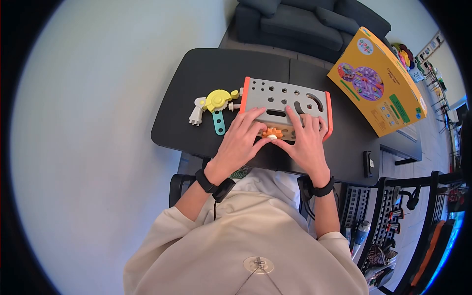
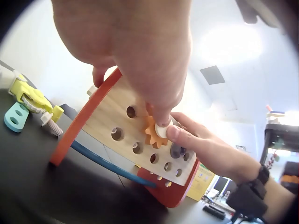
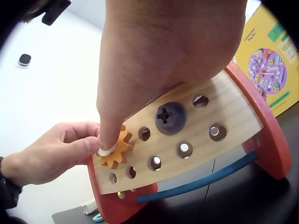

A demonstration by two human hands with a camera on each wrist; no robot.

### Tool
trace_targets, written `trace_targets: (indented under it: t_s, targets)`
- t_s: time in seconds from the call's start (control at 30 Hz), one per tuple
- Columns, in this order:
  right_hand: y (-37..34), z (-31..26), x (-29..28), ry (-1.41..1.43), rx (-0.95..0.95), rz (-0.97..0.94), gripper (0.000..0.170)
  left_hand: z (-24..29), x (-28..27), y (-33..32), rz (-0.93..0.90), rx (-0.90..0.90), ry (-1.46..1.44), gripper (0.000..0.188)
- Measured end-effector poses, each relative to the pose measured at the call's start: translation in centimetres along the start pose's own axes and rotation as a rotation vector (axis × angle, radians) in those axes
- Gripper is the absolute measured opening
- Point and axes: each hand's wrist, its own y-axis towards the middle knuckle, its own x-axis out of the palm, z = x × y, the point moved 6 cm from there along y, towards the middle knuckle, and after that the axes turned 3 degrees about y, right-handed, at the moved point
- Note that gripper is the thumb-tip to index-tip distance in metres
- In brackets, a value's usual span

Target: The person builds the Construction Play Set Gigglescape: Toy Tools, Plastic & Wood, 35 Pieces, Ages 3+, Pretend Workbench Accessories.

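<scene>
A wooden toy workbench [image 1: 260,93] with a grey perforated top and red end panels stands in front of me. On its pale wooden front sits an orange toy gear [image 3: 117,149] with a white round bolt head [image 2: 161,130] at its centre. My left hand [image 1: 239,140] pinches the gear's edge between index finger and thumb, the thumb tip against the white head, while another finger rests on the top panel. My right hand [image 1: 308,145] presses its thumb on the white head, its fingers lying over the top panel. A dark cross-slotted bolt [image 3: 170,118] fills a neighbouring hole.
Left of the workbench lie a yellow toy piece [image 1: 216,101], a white claw-like piece [image 1: 197,112] and a teal strip with holes [image 1: 219,123]. A white screw [image 2: 50,123] juts near the left end. A yellow box [image 1: 373,83] stands at the right; a small black device [image 1: 368,163] lies near the edge.
</scene>
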Motion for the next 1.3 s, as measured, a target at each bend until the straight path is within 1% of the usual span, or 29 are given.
trace_targets:
  t_s: [0.3,0.37,0.47,0.6,0.67,0.8,0.87,0.9,0.93,1.0,1.03,1.07,1.1,1.13,1.17,1.2,1.27,1.3]
  targets:
    - [0.0,0.2,0.2,0.000,0.005,0.016,0.087,0.0,0.3,-0.2,0.064,-0.003,0.018,0.030]
    - [0.0,0.1,0.3,0.001,0.009,0.013,0.087,0.2,0.0,-0.1,0.111,0.000,0.017,0.031]
    - [0.1,0.4,0.5,0.006,0.030,0.005,0.086,0.1,0.1,-0.1,0.132,-0.015,0.006,0.032]
    - [0.1,0.5,0.7,0.009,0.028,0.020,0.086,0.2,0.3,-0.1,0.150,-0.029,0.010,0.032]
    - [0.1,0.5,0.6,0.011,0.025,0.026,0.086,0.0,0.5,-0.2,0.141,-0.068,-0.023,0.031]
    - [0.3,0.2,0.4,-0.011,0.019,0.019,0.084,0.0,0.6,-0.1,0.148,-0.078,-0.027,0.033]
    - [0.4,0.2,0.4,-0.021,0.010,0.025,0.083,0.2,0.3,0.1,0.154,-0.053,-0.031,0.036]
    - [0.4,0.2,0.4,-0.016,0.009,0.026,0.082,0.2,0.0,0.2,0.182,-0.070,-0.071,0.023]
    - [0.4,0.2,0.4,-0.012,0.009,0.025,0.081,0.2,-0.4,-0.2,0.188,-0.072,-0.064,0.023]
    - [0.3,-0.1,0.3,-0.008,0.016,0.012,0.082,-1.6,-0.8,-1.2,0.232,-0.305,-0.515,0.017]
    - [0.2,-0.3,0.2,-0.017,0.010,0.033,0.081,-3.2,-0.2,-2.1,0.346,-0.378,-0.631,0.015]
    - [0.1,-0.4,0.0,-0.026,0.006,0.055,0.081,-3.7,-0.7,-2.9,0.444,-0.257,-0.469,0.016]
    - [0.2,-0.6,-0.2,-0.024,0.006,0.056,0.081,-4.5,-1.0,-3.5,0.431,-0.306,-0.331,0.018]
    - [0.2,-0.9,-0.5,-0.028,0.005,0.057,0.076,-5.3,-1.1,-4.2,0.416,-0.355,-0.193,0.020]
    - [0.3,-1.1,-0.8,-0.033,0.003,0.057,0.072,-6.6,-0.7,-4.6,0.354,-0.429,-0.128,0.024]
    - [0.3,-1.0,-1.0,-0.032,0.001,0.059,0.072,-7.7,-0.2,-5.2,0.296,-0.432,-0.001,0.026]
    - [0.2,-0.5,-1.4,0.132,0.007,0.062,0.057,-10.0,0.9,-6.3,0.188,-0.476,0.096,0.030]
    - [0.1,-0.3,-1.5,0.132,0.008,0.063,0.057,-10.6,0.9,-6.1,0.187,-0.476,0.095,0.030]
